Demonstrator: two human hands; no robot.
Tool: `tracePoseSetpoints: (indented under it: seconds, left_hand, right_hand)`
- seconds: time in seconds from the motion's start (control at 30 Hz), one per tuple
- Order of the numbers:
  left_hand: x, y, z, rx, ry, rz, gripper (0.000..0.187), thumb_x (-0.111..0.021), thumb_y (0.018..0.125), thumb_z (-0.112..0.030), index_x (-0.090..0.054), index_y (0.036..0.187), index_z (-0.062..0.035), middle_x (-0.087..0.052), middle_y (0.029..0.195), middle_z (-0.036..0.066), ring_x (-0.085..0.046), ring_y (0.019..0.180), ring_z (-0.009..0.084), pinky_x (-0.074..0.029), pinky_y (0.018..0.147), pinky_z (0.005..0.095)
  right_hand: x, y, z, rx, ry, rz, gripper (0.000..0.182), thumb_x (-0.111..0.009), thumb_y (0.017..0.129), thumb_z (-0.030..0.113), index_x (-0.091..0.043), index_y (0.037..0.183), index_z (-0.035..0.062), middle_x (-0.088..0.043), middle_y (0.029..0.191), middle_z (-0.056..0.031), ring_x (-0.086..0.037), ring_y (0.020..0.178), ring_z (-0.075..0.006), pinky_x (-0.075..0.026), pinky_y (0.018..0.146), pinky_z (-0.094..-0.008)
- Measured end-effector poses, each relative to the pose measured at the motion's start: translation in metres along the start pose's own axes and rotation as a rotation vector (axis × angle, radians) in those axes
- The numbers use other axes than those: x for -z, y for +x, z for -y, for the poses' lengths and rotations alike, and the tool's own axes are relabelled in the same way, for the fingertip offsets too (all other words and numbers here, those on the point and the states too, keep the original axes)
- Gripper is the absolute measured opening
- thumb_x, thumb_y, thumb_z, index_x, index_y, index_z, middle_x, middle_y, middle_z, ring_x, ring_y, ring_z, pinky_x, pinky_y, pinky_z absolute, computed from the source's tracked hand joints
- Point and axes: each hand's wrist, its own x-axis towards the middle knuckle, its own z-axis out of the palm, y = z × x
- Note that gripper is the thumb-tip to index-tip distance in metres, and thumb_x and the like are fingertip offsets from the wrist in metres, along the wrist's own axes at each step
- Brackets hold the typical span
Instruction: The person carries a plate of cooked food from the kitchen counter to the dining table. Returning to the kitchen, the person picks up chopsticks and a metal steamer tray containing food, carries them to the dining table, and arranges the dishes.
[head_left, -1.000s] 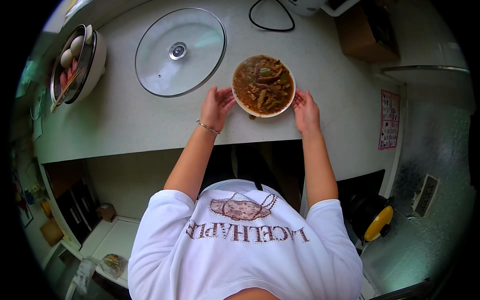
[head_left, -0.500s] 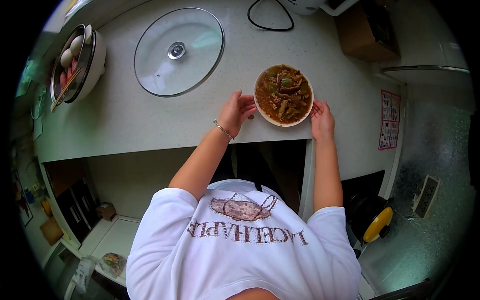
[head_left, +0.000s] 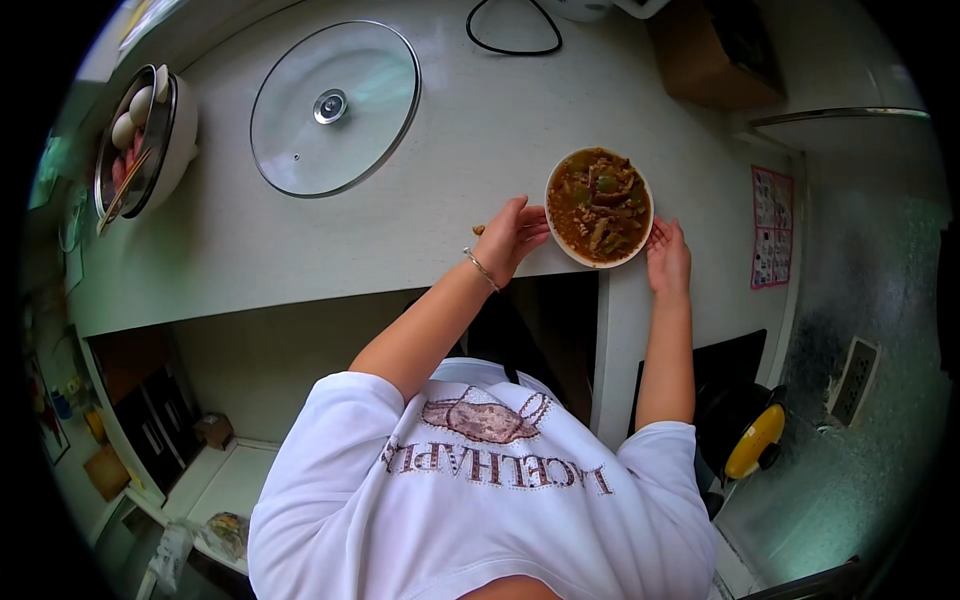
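A white bowl (head_left: 600, 207) of brown stew with green pepper pieces sits on the pale counter (head_left: 300, 240), close to its front edge. My left hand (head_left: 515, 235), with a thin bracelet at the wrist, presses its fingertips against the bowl's left rim. My right hand (head_left: 668, 255) cups the right rim from below. The bowl is held between both hands. A small crumb of food (head_left: 479, 229) lies on the counter just left of my left hand.
A large glass lid (head_left: 335, 108) lies flat at the back left. A pot (head_left: 140, 135) with eggs and chopsticks stands at the far left. A black cable (head_left: 510, 35) and a cardboard box (head_left: 710, 50) are behind. A yellow-and-black appliance (head_left: 750, 440) sits low right.
The bowl has slid to the right along the counter's front edge, with both hands moving along at its sides. The crumb stayed behind on the counter.
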Motion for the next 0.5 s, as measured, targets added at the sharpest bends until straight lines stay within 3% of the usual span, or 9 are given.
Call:
tracePoseSetpoints:
  seconds: [0.5]
  left_hand:
    - [-0.028, 0.032, 0.012, -0.021, -0.019, 0.102, 0.046, -0.035, 0.085, -0.034, -0.046, 0.11, 0.0035, -0.05, 0.108, 0.01, -0.045, 0.1, 0.0186, -0.035, 0.091, 0.029]
  right_hand:
    - [0.033, 0.024, 0.014, -0.056, 0.101, 0.003, 0.039, -0.039, 0.088, 0.027, -0.044, 0.104, -0.0076, -0.049, 0.098, -0.012, -0.046, 0.091, -0.0182, -0.037, 0.083, -0.0278]
